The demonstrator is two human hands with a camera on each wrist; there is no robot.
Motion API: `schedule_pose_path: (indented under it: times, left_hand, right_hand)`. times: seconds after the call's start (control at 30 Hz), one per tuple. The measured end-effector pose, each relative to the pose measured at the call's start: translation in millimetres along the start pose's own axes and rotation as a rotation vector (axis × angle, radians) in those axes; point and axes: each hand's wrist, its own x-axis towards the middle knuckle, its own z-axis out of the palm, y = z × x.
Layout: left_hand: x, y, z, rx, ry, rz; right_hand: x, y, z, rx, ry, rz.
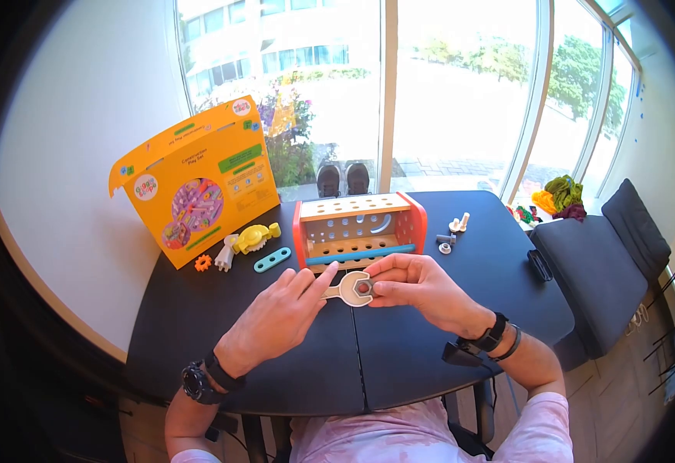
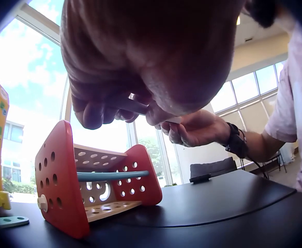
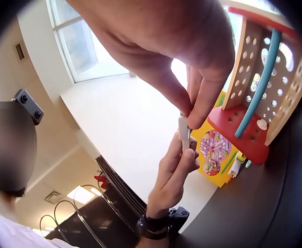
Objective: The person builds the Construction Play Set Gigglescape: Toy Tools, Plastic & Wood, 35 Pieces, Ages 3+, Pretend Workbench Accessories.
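A pale toy wrench (image 1: 348, 289) is held level above the table's near part, its handle gripped by the left hand (image 1: 274, 318). A grey hexagonal nut (image 1: 364, 288) sits in the wrench's open end, and the right hand (image 1: 428, 292) pinches it there between thumb and fingers. In the right wrist view the wrench (image 3: 183, 129) appears edge-on between the right hand (image 3: 177, 46) and the left hand (image 3: 169, 183). The left wrist view shows the left hand (image 2: 151, 57) large, covering most of the wrench, with the right hand (image 2: 200, 128) beyond it.
Behind the hands stands a red-ended wooden toolbox (image 1: 299, 235) with a blue bar (image 1: 361, 255). To its left lie a teal strip (image 1: 272, 260), a yellow toy (image 1: 253, 238) and an orange gear (image 1: 202, 263), before a yellow box (image 1: 199, 177). Bolts (image 1: 445, 238) lie right.
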Motion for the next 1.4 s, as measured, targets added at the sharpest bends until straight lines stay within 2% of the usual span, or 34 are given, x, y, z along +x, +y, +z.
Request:
schedule_pose_path:
  times: [0.13, 0.23, 0.33, 0.43, 0.47, 0.57, 0.67, 0.77, 0.87, 1.0, 1.1, 1.13, 1.23, 1.33, 1.4]
  left_hand:
    - [1, 0, -1, -0.057, -0.060, -0.023]
    - [-1, 1, 10, -0.183, -0.026, -0.036]
    - [0, 9, 15, -0.457, -0.096, -0.084]
    - [-2, 10, 27, -0.691, -0.259, -0.058]
    - [0, 10, 29, -0.763, -0.366, -0.070]
    - [4, 18, 32, -1.035, -0.420, -0.088]
    - [11, 23, 38, -1.378, -0.506, -0.210]
    - [17, 21, 44, -1.556, -0.556, -0.278]
    - [24, 20, 46, -1.653, -0.528, -0.327]
    - [30, 15, 44, -1.625, -0.457, -0.379]
    - [34, 9, 49, -1.629, -0.412, -0.435]
    - [37, 5, 52, -1.630, -0.406, -0.452]
    - [43, 1, 54, -1.631, -0.378, -0.484]
    - [50, -3, 54, -1.599, -0.362, -0.515]
    - [54, -6, 56, -1.603, -0.362, -0.533]
  right_hand:
    - [-3, -6, 2, 0.000, -0.031, -0.032]
    - [-5, -9, 5, -0.060, -0.056, -0.095]
    - [-6, -9, 5, -0.133, -0.069, -0.144]
    - [-6, -8, 3, -0.272, -0.064, -0.190]
    - [-7, -8, 5, -0.309, -0.043, -0.215]
    - [-5, -5, 4, -0.392, -0.013, -0.259]
    - [1, -1, -1, -0.452, 0.039, -0.294]
    - [9, 4, -8, -0.485, 0.102, -0.312]
    - [12, 3, -11, -0.452, 0.168, -0.320]
    - [16, -4, -23, -0.481, 0.311, -0.391]
    - [33, -5, -53, -0.608, 0.519, -0.585]
    - [33, -13, -58, -0.880, 0.640, -0.597]
    - [51, -11, -74, -0.908, 0.659, -0.783]
    - [56, -1, -95, -0.762, 0.470, -0.498]
    - [56, 5, -95, -0.912, 0.494, -0.575]
